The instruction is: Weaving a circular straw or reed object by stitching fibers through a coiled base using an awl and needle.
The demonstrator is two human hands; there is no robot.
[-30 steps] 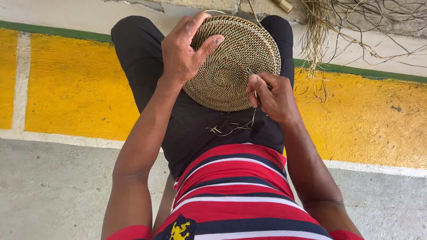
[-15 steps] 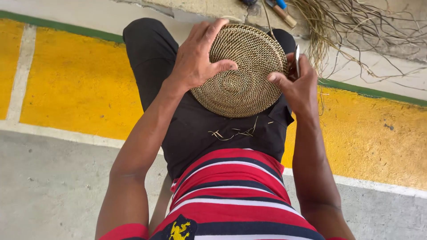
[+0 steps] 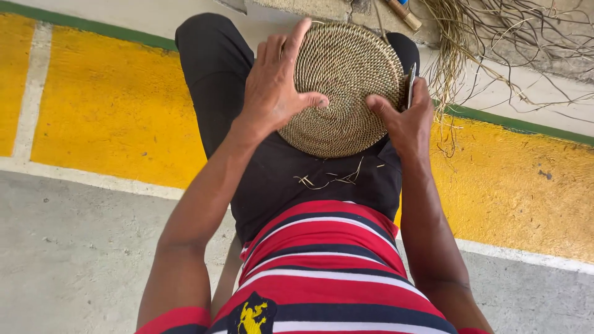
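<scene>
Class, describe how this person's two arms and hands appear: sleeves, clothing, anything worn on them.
Both arms are bare from short sleeves down. The left sleeve is red at its edge, part of a striped shirt in red, dark blue and white. The left hand and right hand wear no gloves; no rings, watch or bracelets show on fingers or wrists.

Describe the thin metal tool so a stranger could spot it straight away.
Start at the round woven straw-coloured disc resting on the lap in black trousers. At its right edge, the right hand holds a thin grey metal blade upright against the rim. It is the only shiny, straight thing there, unlike the loose dry fibres beside it.
</scene>
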